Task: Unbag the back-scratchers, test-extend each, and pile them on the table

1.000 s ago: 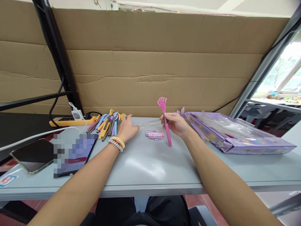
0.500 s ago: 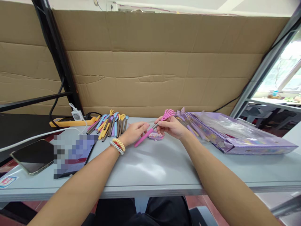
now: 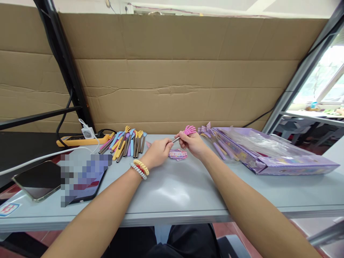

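A pink back scratcher [image 3: 190, 129] with a small hand-shaped head is held between both hands above the desk. My right hand [image 3: 194, 144] pinches it just below the head. My left hand [image 3: 158, 152] is closed around the handle end, which its fingers hide. A short length of metal rod shows between the two hands. Under them on the desk lies a small pink and purple printed packet [image 3: 177, 154]. To the left of my left hand is a pile of back scratchers [image 3: 125, 143] in yellow, blue, purple and pink, many with dark metal rods.
An open purple box [image 3: 295, 168] with clear plastic stands at the right, beside wrapped purple and yellow sticks [image 3: 220, 148]. On the left are a phone [image 3: 39, 181], a tablet-like device [image 3: 92, 186] and a yellow power strip [image 3: 72, 140]. Cardboard [image 3: 172, 71] backs the desk.
My left hand has moved right and closed over the pink handle, which lay bare before. My right hand keeps its pinch near the head.
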`<state>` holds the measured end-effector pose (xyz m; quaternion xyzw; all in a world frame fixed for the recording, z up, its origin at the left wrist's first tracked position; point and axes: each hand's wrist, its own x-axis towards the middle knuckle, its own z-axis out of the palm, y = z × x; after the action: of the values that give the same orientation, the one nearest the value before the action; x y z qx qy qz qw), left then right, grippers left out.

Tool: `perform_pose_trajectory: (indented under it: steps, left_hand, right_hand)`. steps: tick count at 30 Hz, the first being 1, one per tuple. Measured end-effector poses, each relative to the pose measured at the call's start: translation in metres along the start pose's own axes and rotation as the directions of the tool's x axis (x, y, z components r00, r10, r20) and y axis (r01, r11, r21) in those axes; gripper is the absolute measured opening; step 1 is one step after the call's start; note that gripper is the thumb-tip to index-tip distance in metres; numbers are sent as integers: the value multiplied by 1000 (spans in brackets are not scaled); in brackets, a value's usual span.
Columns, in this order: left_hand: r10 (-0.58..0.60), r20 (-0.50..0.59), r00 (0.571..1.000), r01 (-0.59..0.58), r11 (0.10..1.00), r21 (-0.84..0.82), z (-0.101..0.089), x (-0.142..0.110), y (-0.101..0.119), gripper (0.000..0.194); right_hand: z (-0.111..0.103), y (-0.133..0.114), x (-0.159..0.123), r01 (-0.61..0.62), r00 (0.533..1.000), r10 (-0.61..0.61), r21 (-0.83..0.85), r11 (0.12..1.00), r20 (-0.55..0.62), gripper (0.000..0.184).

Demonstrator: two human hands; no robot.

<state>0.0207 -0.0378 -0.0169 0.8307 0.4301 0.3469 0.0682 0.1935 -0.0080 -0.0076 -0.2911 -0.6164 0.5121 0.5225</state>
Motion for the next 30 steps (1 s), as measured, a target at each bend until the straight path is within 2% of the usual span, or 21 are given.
perform_pose_trajectory:
  steps: [5, 7, 11, 14, 16, 18, 20, 22, 24, 28, 30]
  left_hand:
    - [-99, 22, 995, 92, 973, 211, 2, 3, 10, 37]
    - [-121, 42, 992, 103, 946, 309, 0, 5, 13, 39]
    - [-60, 36, 998, 38, 894, 447, -10, 8, 6, 37]
    - [46, -80, 996, 3, 846, 533, -21, 10, -11, 31]
    - [78, -220, 972, 60, 827, 559, -29, 10, -27, 28]
    - [52, -336, 941, 149, 824, 547, -37, 8, -45, 26]
    - [-12, -421, 907, 252, 816, 521, -44, 4, -64, 27]
    - [-69, -467, 882, 331, 796, 507, -48, -1, -80, 28]
    - [-97, -501, 860, 377, 783, 495, -49, -4, -90, 29]
    - [-111, -548, 829, 415, 780, 469, -42, -3, -90, 31]
    - [-130, -554, 823, 428, 783, 451, -37, -1, -86, 32]
  right_hand:
    - [1, -2, 5, 94, 977, -47, 221, 971, -209, 36]
    - [0, -5, 6, 123, 961, -50, 258, 958, -273, 36]
    - [-17, -19, 7, 217, 903, -78, 290, 932, -423, 34]
    - [-40, -35, 5, 322, 813, -126, 259, 911, -568, 33]
    - [-57, -47, 1, 380, 769, -154, 250, 890, -621, 31]
    - [-74, -59, -7, 442, 706, -144, 273, 854, -694, 32]
    - [-92, -72, -19, 513, 612, -97, 300, 804, -785, 35]
    - [-109, -82, -32, 580, 504, -54, 292, 761, -862, 37]
    - [-124, -90, -44, 638, 416, -28, 270, 721, -909, 39]
    - [-140, -97, -57, 713, 304, -12, 219, 666, -953, 42]
    - [-140, -97, -59, 721, 268, 7, 205, 662, -963, 45]
